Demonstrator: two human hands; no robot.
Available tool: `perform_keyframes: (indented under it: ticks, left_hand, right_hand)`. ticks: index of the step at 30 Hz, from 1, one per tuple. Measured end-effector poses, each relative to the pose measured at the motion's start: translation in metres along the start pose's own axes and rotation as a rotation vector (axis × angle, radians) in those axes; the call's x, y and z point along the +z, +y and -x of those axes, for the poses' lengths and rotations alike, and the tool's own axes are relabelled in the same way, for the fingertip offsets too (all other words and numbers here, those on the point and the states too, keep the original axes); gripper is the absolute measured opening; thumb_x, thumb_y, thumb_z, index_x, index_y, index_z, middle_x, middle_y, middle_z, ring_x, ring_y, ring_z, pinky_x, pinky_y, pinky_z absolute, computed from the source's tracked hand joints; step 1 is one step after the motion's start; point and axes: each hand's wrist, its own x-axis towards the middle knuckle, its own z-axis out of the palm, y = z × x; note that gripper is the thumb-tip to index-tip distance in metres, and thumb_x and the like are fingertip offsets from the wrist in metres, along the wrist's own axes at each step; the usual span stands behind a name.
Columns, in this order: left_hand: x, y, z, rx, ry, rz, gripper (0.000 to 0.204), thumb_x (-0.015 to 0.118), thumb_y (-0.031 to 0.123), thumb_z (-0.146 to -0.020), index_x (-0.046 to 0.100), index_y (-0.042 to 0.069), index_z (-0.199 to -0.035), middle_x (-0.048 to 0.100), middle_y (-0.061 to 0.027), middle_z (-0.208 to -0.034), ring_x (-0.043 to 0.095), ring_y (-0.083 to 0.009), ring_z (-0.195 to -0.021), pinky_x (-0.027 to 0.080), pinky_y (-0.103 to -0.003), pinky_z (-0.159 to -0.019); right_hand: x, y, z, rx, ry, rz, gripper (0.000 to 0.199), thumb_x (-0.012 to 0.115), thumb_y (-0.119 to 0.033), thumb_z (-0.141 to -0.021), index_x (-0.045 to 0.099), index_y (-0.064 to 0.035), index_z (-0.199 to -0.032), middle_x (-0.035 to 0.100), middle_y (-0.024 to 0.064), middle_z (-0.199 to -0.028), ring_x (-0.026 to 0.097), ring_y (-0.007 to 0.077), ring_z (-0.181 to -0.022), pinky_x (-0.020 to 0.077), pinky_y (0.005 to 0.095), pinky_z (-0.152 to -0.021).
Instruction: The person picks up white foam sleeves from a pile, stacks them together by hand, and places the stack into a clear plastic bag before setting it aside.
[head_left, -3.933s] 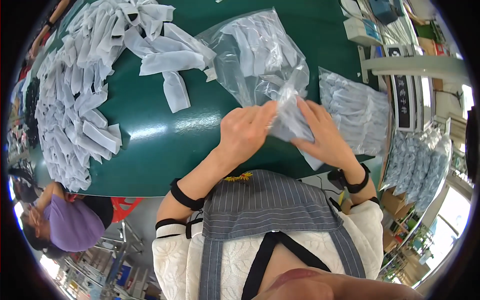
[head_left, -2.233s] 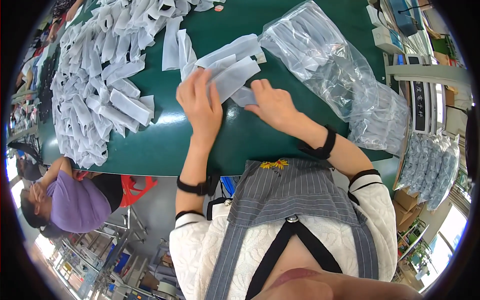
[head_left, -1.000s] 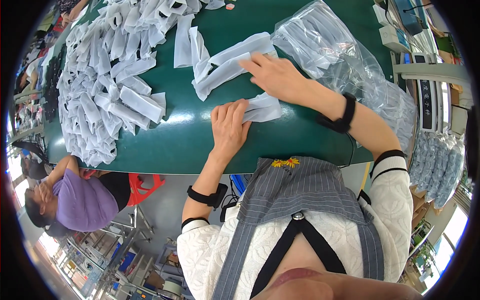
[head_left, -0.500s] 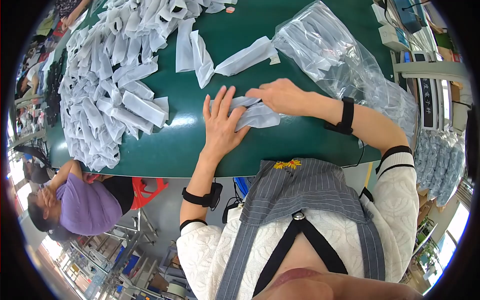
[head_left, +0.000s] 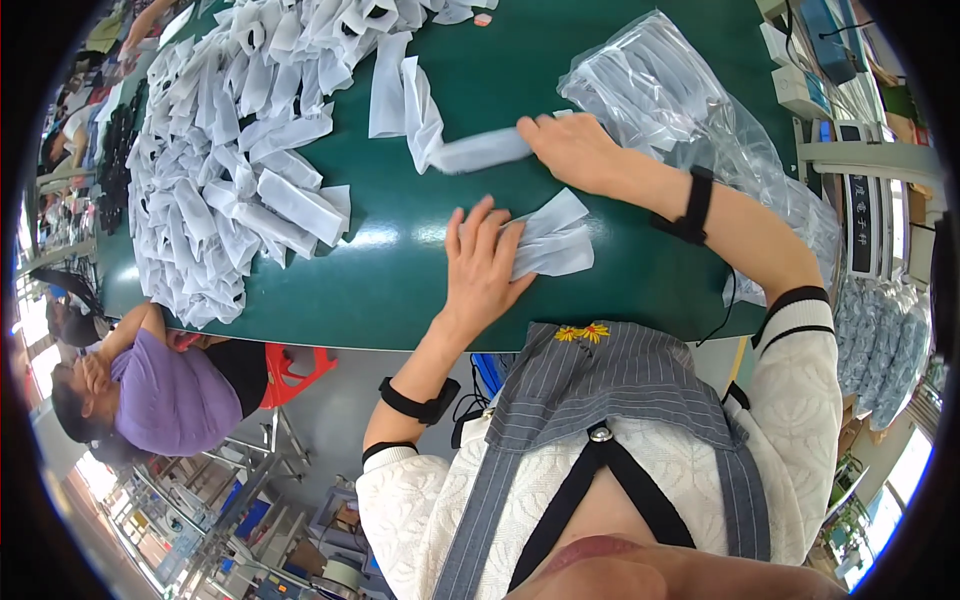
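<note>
Packets [head_left: 553, 240] under the left hand [head_left: 483, 265], another at the right hand's [head_left: 580, 150] fingertips

The left hand lies palm down over the left end of a small layered stack of frosted white packets, toward the near side of the green tabletop [head_left: 370, 300]. Its fingers are bent, partly spread and a little blurred; I cannot tell whether they grip the stack or only press it. The right hand, farther out, has its fingers drawn together on the right end of a single packet [head_left: 480, 152], blurred, whose left end meets the lower end of a narrow packet [head_left: 422, 115]. A flat packet [head_left: 390, 85] lies just beside that one. A large heap of similar packets [head_left: 220, 170] covers the left part of the tabletop. Beyond the right hand sits a clear plastic bag [head_left: 650, 80] with packets layered inside. A black band [head_left: 692, 205] circles the right forearm, a second band [head_left: 420, 403] the left. At far left, a person in a purple top [head_left: 175, 395] is beside a red stool [head_left: 290, 378].
</note>
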Motion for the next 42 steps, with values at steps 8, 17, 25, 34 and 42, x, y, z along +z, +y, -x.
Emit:
perform_keyframes:
  ticks: [8,17,25,34,42]
  left_hand:
    - [-0.002,-0.03,-0.008,0.098,-0.031,-0.036,0.065,0.083,0.027,-0.054,0.057,0.007,-0.109,0.049,-0.0138,-0.13,0.046,-0.0323,-0.118,0.03,-0.05,-0.102]
    - [0.014,-0.014,0.003,0.068,-0.047,0.026,0.069,0.083,0.027,-0.054,0.055,0.005,-0.113,0.05,-0.0125,-0.13,0.048,-0.0327,-0.116,0.032,-0.049,-0.097]
    - [-0.005,-0.004,0.004,0.016,-0.024,0.027,0.083,0.085,0.029,-0.052,0.05,0.002,-0.122,0.045,-0.0177,-0.133,0.045,-0.0357,-0.12,0.03,-0.052,-0.101]
    - [-0.001,-0.019,-0.005,-0.021,0.004,-0.076,0.079,0.086,0.034,-0.056,0.051,0.003,-0.119,0.043,-0.0201,-0.134,0.039,-0.0379,-0.128,0.026,-0.057,-0.106]
    - [-0.035,-0.043,0.007,-0.013,-0.108,0.121,0.076,0.084,0.026,-0.062,0.046,0.002,-0.124,0.04,-0.0197,-0.139,0.037,-0.0399,-0.129,0.031,-0.049,-0.107]
  right_hand:
    - [-0.022,-0.02,-0.016,-0.137,-0.051,-0.09,0.017,0.057,-0.014,-0.083,0.062,0.0002,-0.091,0.066,0.0179,-0.077,0.068,0.0299,-0.075,0.0525,0.0414,-0.062]
    - [0.021,-0.05,-0.1,0.436,-0.13,-0.566,0.027,0.052,-0.02,-0.085,0.06,0.0004,-0.1,0.067,0.0225,-0.098,0.067,0.0377,-0.089,0.0528,0.0465,-0.075]
    - [0.0,-0.009,0.008,-0.104,-0.069,-0.071,0.026,0.058,-0.011,-0.079,0.056,-0.0099,-0.105,0.065,0.0164,-0.087,0.066,0.0346,-0.079,0.0499,0.0475,-0.064]
    - [-0.004,-0.037,0.043,-0.373,0.154,-0.159,0.066,0.074,-0.023,-0.071,0.047,-0.0086,-0.129,0.051,0.0161,-0.116,0.052,0.0312,-0.109,0.0437,0.0411,-0.088]
    - [0.01,-0.061,0.033,-0.379,0.081,-0.202,0.091,0.083,-0.029,-0.059,0.041,-0.0037,-0.136,0.048,0.0182,-0.119,0.049,0.034,-0.11,0.04,0.044,-0.091]
